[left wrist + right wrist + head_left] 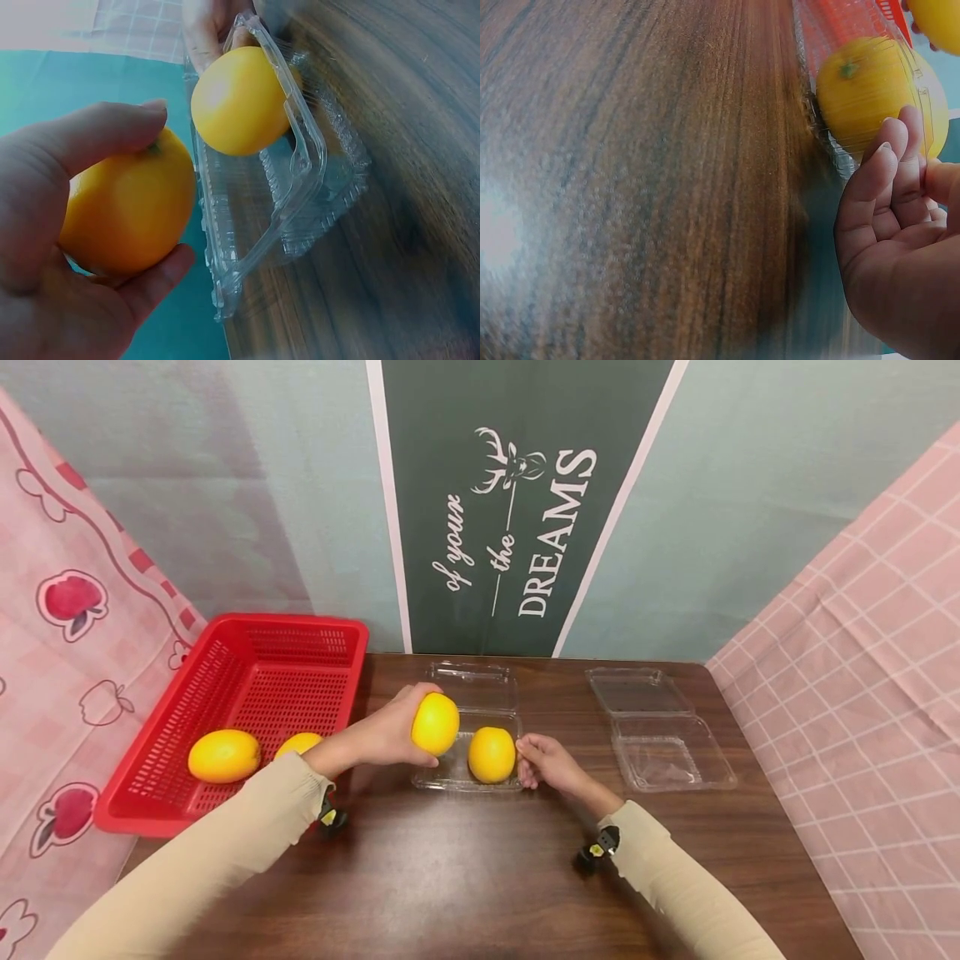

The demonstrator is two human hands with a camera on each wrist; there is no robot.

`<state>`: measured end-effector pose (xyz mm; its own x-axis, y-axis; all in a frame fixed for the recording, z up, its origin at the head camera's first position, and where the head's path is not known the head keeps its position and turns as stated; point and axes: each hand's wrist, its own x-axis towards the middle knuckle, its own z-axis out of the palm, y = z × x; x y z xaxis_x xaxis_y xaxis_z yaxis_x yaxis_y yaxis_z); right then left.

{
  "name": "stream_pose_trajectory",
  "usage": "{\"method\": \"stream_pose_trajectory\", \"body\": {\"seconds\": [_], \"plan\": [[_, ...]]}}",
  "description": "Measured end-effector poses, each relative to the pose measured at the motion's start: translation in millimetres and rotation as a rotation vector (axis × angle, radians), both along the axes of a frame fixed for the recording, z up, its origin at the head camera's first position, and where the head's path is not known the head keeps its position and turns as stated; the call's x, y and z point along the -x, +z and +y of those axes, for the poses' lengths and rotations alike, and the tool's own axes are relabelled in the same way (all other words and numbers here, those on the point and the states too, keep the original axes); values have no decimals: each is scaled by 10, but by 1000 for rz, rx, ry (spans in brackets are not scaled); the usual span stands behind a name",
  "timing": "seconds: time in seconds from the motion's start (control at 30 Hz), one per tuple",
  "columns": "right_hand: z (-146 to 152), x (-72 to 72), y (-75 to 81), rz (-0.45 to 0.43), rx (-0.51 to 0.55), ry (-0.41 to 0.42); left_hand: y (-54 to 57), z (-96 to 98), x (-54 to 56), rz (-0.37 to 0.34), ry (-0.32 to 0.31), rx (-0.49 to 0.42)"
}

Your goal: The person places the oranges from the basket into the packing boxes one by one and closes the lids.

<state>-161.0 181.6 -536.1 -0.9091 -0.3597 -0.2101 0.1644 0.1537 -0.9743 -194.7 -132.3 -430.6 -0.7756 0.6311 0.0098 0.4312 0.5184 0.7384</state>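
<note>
An orange [436, 724], yellow in the head view, is gripped by my left hand [393, 727] above the left half of an opened clear plastic clamshell container [453, 783]. Thumb and fingers wrap its sides in the left wrist view, where the held orange [131, 206] hangs beside the container's rim [259, 251]. A second orange [492, 755] sits inside the container at its right end. My right hand [551, 762] pinches the container's right rim between thumb and fingers. In the right wrist view, the seated orange [866, 94] shows through the clear wall beside the fingertips [909, 120].
To the left stands a red plastic basket [296, 681] with an orange [225, 756] and another orange [298, 744] partly behind my left forearm. Another opened clear container [667, 760] lies on the wooden table [465, 877] at right. A printed curtain [517, 510] rises behind.
</note>
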Motion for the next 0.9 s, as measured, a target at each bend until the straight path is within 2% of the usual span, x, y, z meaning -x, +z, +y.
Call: {"method": "stream_pose_trajectory", "body": {"seconds": [0.3, 0.63, 0.9], "plan": [[-3, -1, 6, -13, -5, -7, -124, 92, 34, -9, 15, 3], [-1, 1, -21, -1, -6, 0, -301, 158, 36, 87, 13, 76], [-1, 3, -18, -5, -17, 1, -402, 199, 28, 97, 17, 87]]}}
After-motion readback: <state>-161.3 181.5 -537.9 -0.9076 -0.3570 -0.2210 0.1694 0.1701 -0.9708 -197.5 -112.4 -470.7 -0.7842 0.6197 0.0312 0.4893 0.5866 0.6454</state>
